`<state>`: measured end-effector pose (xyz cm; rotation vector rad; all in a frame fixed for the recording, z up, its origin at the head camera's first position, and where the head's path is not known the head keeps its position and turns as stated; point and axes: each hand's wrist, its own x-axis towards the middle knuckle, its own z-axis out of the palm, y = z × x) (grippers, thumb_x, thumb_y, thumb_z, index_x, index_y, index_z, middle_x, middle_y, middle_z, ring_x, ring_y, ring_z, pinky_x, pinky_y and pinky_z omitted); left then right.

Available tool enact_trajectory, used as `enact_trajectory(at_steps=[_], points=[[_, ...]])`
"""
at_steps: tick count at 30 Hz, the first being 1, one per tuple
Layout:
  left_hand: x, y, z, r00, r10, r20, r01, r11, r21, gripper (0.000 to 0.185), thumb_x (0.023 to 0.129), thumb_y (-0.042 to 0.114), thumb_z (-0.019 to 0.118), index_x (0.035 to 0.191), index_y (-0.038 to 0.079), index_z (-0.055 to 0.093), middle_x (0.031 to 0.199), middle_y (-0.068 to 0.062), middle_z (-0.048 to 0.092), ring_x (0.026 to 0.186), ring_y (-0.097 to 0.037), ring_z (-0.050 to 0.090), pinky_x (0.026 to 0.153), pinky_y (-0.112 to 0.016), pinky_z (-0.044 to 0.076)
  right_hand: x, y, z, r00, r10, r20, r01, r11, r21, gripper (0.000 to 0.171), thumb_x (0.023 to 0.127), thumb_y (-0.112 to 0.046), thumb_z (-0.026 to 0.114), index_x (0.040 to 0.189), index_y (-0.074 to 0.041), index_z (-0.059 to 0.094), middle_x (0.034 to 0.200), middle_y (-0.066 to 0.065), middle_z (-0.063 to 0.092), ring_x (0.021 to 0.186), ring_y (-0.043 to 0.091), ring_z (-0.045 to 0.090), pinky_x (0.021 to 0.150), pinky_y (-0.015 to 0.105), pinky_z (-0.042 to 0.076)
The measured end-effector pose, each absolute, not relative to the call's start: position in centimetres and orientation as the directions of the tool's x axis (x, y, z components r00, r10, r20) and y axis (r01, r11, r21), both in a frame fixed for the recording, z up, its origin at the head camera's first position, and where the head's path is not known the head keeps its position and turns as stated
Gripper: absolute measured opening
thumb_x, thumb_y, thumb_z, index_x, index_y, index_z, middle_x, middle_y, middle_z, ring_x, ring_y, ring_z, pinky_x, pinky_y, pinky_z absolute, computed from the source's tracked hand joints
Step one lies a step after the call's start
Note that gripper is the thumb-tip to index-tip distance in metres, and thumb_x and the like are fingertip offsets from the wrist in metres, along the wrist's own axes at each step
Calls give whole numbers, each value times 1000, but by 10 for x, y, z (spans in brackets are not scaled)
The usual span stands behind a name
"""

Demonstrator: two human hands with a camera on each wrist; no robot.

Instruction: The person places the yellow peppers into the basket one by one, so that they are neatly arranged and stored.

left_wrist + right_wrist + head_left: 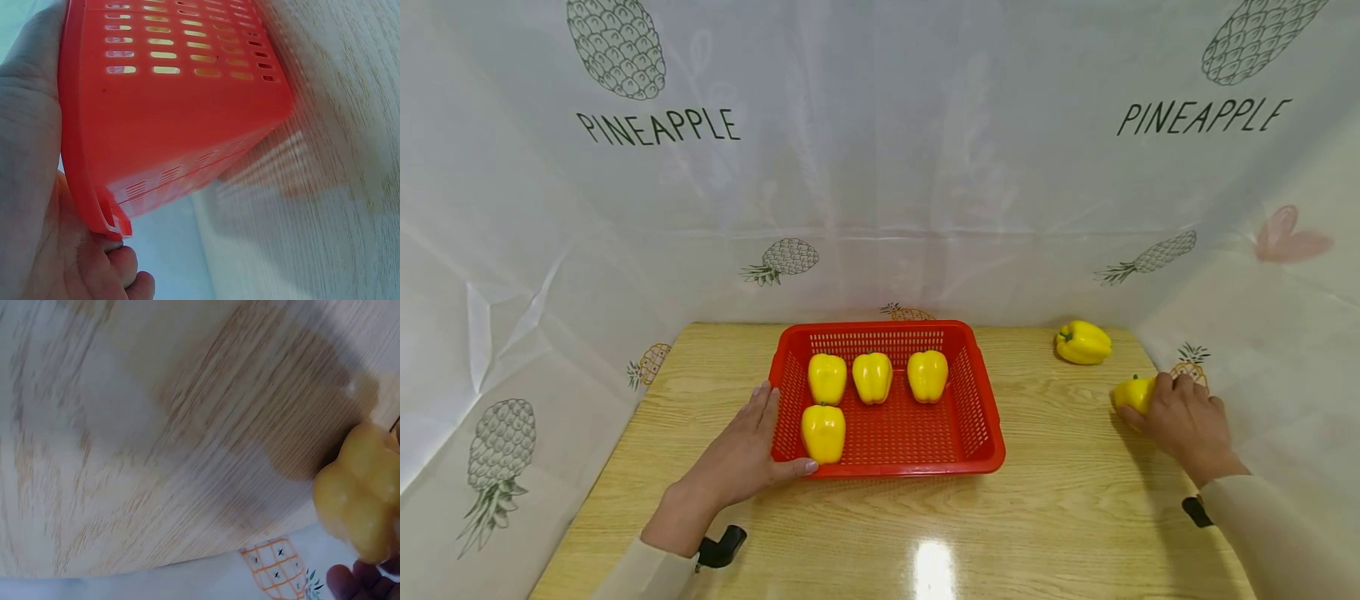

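A red plastic basket (887, 468) with slotted walls holds several yellow bell peppers (872, 377), three along its back and one at front left. My left hand (741, 450) rests on the basket's front left corner, fingers straight along the left side and thumb over the front rim. In the left wrist view, the hand (37, 187) lies against the rim. At the far right, my right hand (1187, 421) grips a yellow bell pepper (1133, 393) from its right side. The right wrist view shows this bell pepper's lobed end (359, 494) close over the tabletop, with fingertips (350, 584) beside it.
Another yellow bell pepper (1084, 342) lies on its side near the back right of the wooden table (1045, 517). White sheeting (880, 167) printed with pineapples encloses the table at the back and sides.
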<state>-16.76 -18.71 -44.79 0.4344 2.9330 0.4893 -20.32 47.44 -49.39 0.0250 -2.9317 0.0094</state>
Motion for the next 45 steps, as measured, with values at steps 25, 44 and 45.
enact_trajectory(at_steps=[25, 44, 45], points=[[-165, -188, -447, -951, 303, -68, 264, 904, 337, 137, 80, 90, 61, 164, -9, 17, 174, -29, 13, 161, -47, 16, 125, -63, 30, -196, 482, -475, -961, -271, 47, -265, 958, 105, 120, 72, -46, 95, 153, 12, 28, 149, 38, 37, 134, 60, 39, 107, 82, 32], [-167, -187, -447, -948, 304, -97, 253, 902, 351, 135, 82, 86, 63, 165, -8, 14, 175, -27, 7, 162, -46, 11, 126, -63, 27, -198, 487, -485, -956, -289, 45, -282, 953, 111, 111, 75, -45, 94, 150, 10, 33, 146, 37, 44, 131, 60, 44, 104, 84, 33], [-167, -186, -447, -948, 304, -97, 253, 901, 351, 135, 82, 86, 63, 165, -8, 14, 175, -28, 7, 162, -47, 11, 126, -63, 27, -198, 487, -485, -957, -286, 43, -280, 954, 110, 110, 76, -44, 94, 150, 10, 33, 146, 37, 44, 131, 60, 44, 104, 84, 33]])
